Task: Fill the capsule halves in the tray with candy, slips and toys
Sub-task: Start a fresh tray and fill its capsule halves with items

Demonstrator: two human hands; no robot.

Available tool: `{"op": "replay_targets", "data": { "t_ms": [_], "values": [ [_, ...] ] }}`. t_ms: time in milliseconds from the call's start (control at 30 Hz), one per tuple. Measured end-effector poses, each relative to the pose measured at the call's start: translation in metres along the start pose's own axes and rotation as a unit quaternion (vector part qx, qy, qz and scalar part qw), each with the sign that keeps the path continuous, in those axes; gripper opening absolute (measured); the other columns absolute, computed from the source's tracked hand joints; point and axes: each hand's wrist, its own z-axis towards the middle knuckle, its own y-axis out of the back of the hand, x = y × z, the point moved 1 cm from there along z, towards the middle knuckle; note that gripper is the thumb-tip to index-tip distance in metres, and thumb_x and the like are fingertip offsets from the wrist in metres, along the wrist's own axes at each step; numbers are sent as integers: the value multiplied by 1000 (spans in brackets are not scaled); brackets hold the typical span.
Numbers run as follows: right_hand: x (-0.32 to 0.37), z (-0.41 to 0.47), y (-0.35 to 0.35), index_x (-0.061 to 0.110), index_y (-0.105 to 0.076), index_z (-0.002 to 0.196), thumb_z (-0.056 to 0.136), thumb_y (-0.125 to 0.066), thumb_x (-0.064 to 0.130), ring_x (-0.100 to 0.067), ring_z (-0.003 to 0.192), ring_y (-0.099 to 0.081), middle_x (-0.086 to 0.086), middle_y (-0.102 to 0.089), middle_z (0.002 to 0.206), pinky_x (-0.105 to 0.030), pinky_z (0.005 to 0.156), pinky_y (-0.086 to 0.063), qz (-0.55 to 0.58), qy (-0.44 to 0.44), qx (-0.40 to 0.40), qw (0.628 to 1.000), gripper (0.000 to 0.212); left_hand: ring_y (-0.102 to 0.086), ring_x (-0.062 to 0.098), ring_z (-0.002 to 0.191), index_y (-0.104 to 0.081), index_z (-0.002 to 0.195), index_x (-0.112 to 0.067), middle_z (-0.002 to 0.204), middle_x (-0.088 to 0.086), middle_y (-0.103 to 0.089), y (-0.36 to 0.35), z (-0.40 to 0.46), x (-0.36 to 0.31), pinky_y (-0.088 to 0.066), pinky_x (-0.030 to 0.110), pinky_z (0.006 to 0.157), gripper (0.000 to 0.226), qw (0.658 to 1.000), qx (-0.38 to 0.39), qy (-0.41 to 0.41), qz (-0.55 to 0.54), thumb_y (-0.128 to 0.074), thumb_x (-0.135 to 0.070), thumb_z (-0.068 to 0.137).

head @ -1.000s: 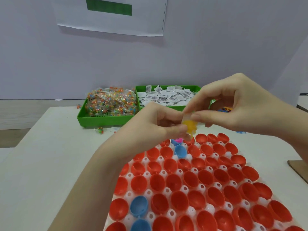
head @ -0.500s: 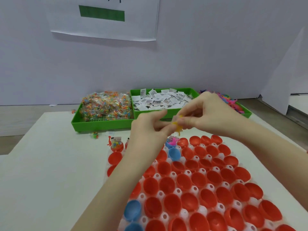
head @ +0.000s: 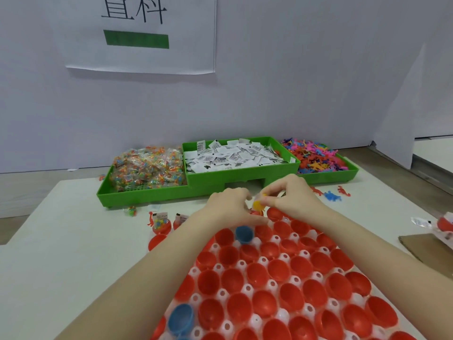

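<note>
A white tray [head: 256,320] of red and a few blue capsule halves fills the near table. Over its far edge both hands meet on a small yellow toy [head: 257,205]. My left hand [head: 230,204] and my right hand [head: 291,198] pinch it between fingertips, just above a red capsule half [head: 274,213]. Behind them stand green bins: candy packets [head: 147,169] on the left, white paper slips [head: 232,154] in the middle, coloured plastic toys [head: 316,157] on the right.
Two filled red halves [head: 160,225] with candy and slips sit left of the tray, next to a loose red half [head: 157,241]. Loose toys [head: 331,193] lie right of the hands. Cardboard [head: 424,251] and a wrapped item [head: 443,225] lie at the right edge.
Both hands have moved away from the camera and down to the tray's far edge, still pinching the yellow toy. The view has tilted up, showing more wall and the toy bin.
</note>
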Motion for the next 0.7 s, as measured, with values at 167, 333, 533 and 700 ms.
{"op": "replay_targets", "data": {
  "t_ms": [167, 333, 533, 700],
  "values": [
    [-4, -3, -4, 11, -76, 79, 78, -69, 8, -1, 49, -52, -3, -69, 69, -12, 54, -40, -32, 19, 35, 999, 8, -60, 16, 82, -65, 91, -19, 70, -13, -55, -6, 5, 3, -45, 29, 68, 38, 997, -36, -37, -55, -72, -51, 70],
    [-3, -2, -12, 10, -75, 92, 83, -66, 17, -15, 76, -48, -9, -63, 92, -29, 71, -41, -153, 90, 49, 983, 14, -50, 5, 62, -66, 94, -18, 60, -16, -49, -9, 6, 7, -34, 21, 54, 41, 993, -65, -45, -83, -76, -48, 67],
    [6, 0, -6, 10, -64, 91, 85, -58, 25, -24, 82, -55, -5, -56, 85, -36, 69, -45, -317, 154, 133, 927, 17, -39, 15, 53, -55, 62, -15, 54, -4, -45, -8, 4, 5, -25, 27, 47, 38, 996, -62, -49, -31, -72, -48, 71],
    [9, 4, -5, 12, -68, 84, 82, -60, 19, -23, 75, -58, -8, -65, 78, -36, 65, -51, -270, 113, 132, 947, 11, -48, 20, 64, -71, 81, -8, 67, 7, -60, -11, 2, 6, -33, 30, 57, 40, 994, -80, -58, -55, -72, -47, 71]
  ]
}}
